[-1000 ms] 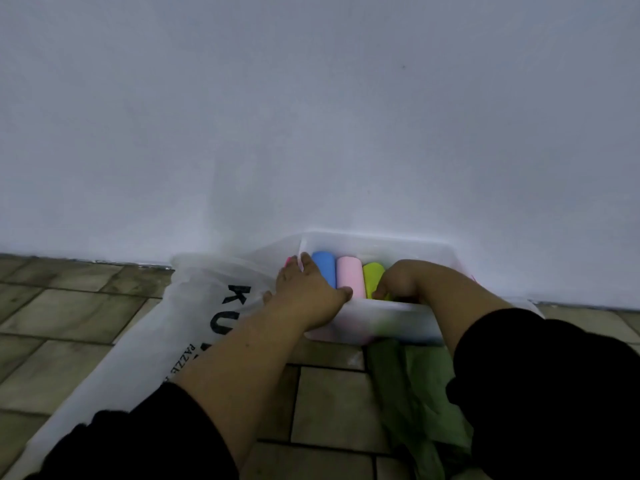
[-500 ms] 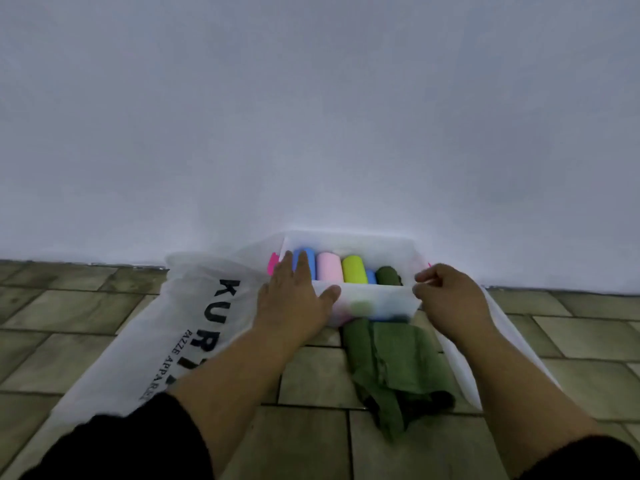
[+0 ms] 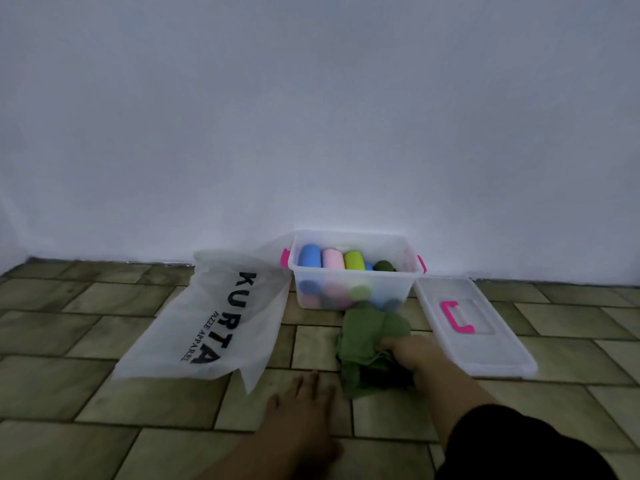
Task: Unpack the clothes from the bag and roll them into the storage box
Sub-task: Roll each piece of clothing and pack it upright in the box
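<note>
A person kneeling on a tiled floor (image 3: pixel 104 341) works thru the last of a laundry job, w/ a clear storage box (image 3: pixel 355 292) set against the far wall. The right hand (image 3: pixel 408 351) has its fingers clenched into a crumpled green garment (image 3: pixel 367 337) lying on the tiles just near of the box; the cloth's far edge touches the box's front wall. The left hand (image 3: pixel 304 403) rests flat on the floor just left of the garment, fingers spread and released, holding nothing.

Inside the box, rolled clothes stand in a row: blue (image 3: pixel 309 255), pink (image 3: pixel 332 258), yellow-green (image 3: pixel 354 260) and a dark green roll (image 3: pixel 384 265) at the right end, w/ a further layer showing dimly thru the front wall. The white bag (image 3: pixel 221 317) marked "KURTA" lies flat and slack to the left, apparently emptied. The box's lid (image 3: pixel 485 348) w/ its pink handle (image 3: pixel 455 317) lies on the floor at right, just beside the gripping hand.

Judging by this, the green piece is the last to roll. Risks from here: it's bunched, not spread, so rolling it as-is would likely give a lumpy, loose roll that unwinds on lifting. The box looks nearly full; forcing another roll in could topple or loosen its neighbours. A wide sweep of the right arm could also knock the lid.
</note>
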Tool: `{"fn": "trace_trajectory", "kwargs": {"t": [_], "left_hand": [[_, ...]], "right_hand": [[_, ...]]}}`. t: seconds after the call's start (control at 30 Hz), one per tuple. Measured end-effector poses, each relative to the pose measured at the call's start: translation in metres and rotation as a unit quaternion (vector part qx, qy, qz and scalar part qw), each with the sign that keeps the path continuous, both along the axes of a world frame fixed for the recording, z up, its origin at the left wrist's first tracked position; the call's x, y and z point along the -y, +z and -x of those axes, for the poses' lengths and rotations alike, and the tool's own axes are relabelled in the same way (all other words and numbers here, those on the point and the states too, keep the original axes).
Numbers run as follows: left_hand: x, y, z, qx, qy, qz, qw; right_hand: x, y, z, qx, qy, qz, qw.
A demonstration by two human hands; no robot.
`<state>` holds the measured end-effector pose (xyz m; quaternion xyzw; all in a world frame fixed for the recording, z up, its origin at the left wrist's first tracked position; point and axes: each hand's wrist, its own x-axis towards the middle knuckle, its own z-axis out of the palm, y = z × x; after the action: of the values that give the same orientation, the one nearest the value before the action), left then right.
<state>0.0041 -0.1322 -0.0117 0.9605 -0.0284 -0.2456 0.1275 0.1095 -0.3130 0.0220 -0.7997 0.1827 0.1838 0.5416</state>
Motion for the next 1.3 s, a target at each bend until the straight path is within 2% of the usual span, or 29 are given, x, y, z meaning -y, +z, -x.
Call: {"fn": "trace_trajectory", "kwargs": {"t": [0.1,0.23,0.33,0.4,0.47,0.5,0.53,0.57,0.6,0.67,0.73,0.8,0.83,0.87,0.9,0.93,0.97,1.0,1.03,1.1,1.17,1.23,1.3], "left_hand": [[0.000,-0.003,-0.002,0.002,0.003,-0.006,1.000],[-0.003,-0.008,-0.002,0.005,0.008,-0.012,1.000],[-0.001,-0.006,0.002,0.014,0.013,-0.014,1.000],[-0.001,-0.001,0.003,0.016,0.013,-0.009,1.000],[0.001,0.013,0.006,0.024,0.013,0.030,0.999],[0.002,0.023,0.008,0.035,0.029,0.082,0.996],[0.002,0.032,0.009,0.047,0.078,0.167,0.982],[0.000,0.038,0.008,0.050,0.155,0.278,0.947],[0.000,0.044,0.010,0.030,0.227,0.392,0.891],[0.003,0.057,0.012,-0.069,0.312,0.556,0.767],[0.005,0.063,0.010,-0.129,0.341,0.644,0.673],[0.005,0.072,0.008,-0.121,0.395,0.694,0.590],[0.003,0.074,0.007,-0.089,0.422,0.689,0.583],[-0.002,0.073,0.005,-0.036,0.449,0.653,0.609],[-0.009,0.070,0.002,0.039,0.460,0.589,0.663],[-0.014,0.069,0.001,0.122,0.447,0.516,0.720],[-0.018,0.068,0.000,0.189,0.407,0.466,0.763],[-0.019,0.070,0.001,0.208,0.355,0.450,0.793],[-0.016,0.073,0.003,0.175,0.297,0.454,0.821],[-0.004,0.070,0.008,0.049,0.205,0.422,0.882],[0.001,0.057,0.013,0.009,0.132,0.313,0.941],[0.001,0.047,0.016,0.022,0.110,0.268,0.957],[0.001,0.045,0.019,-0.002,0.112,0.298,0.948]], "right_hand": [[-0.017,-0.001,0.011,0.037,0.019,0.068,0.997],[-0.014,-0.005,0.019,0.034,0.016,0.068,0.997],[0.000,-0.001,0.020,-0.014,-0.047,-0.046,0.998],[0.013,0.007,0.021,-0.046,-0.106,-0.143,0.983],[0.023,0.020,0.021,-0.029,-0.155,-0.197,0.968],[0.026,0.026,0.019,-0.007,-0.163,-0.194,0.967],[0.027,0.031,0.018,0.030,-0.155,-0.152,0.976],[0.025,0.035,0.018,0.083,-0.133,-0.081,0.984],[0.021,0.039,0.022,0.148,-0.101,-0.004,0.984],[0.008,0.041,0.037,0.283,-0.003,0.103,0.953],[-0.004,0.029,0.061,0.364,0.123,0.176,0.907],[-0.011,0.007,0.080,0.400,0.230,0.263,0.847],[-0.012,-0.004,0.089,0.411,0.264,0.307,0.817],[-0.013,-0.012,0.098,0.418,0.290,0.343,0.790],[-0.013,-0.019,0.106,0.424,0.317,0.363,0.767],[-0.014,-0.025,0.112,0.431,0.347,0.368,0.748],[-0.015,-0.029,0.118,0.442,0.372,0.367,0.729],[-0.015,-0.033,0.122,0.455,0.391,0.369,0.710],[-0.014,-0.035,0.125,0.459,0.407,0.372,0.697],[-0.012,-0.034,0.125,0.435,0.428,0.361,0.705],[-0.008,-0.032,0.126,0.391,0.444,0.341,0.730],[-0.004,-0.028,0.130,0.374,0.445,0.329,0.744],[-0.007,-0.023,0.139,0.354,0.416,0.318,0.775]]}}
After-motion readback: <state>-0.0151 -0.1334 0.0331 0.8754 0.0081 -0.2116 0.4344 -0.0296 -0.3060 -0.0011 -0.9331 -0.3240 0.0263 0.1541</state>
